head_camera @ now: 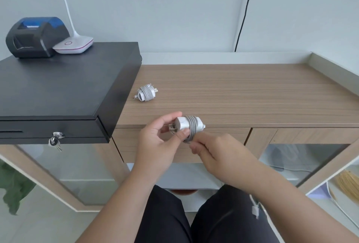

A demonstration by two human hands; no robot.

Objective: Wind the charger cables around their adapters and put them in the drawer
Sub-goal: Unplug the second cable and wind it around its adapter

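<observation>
A white charger adapter [182, 123] with grey cable wound round its middle is held in the air at the front edge of the wooden counter [242, 91]. My left hand [161, 135] pinches its plug end between thumb and fingers. My right hand [211, 150] pinches the grey cable just below the adapter. A second adapter [146, 93], fully wrapped in its grey cable, lies on the counter farther back. The wooden drawer front [223, 134] under the counter edge is closed, partly hidden by my hands.
A black cash drawer box [58, 87] with keys [55, 139] in its lock fills the left. On it stand a black and blue printer [37, 36] and a white lamp base [73, 45]. A black cord [245, 11] hangs down the wall. Glass cabinets flank my knees.
</observation>
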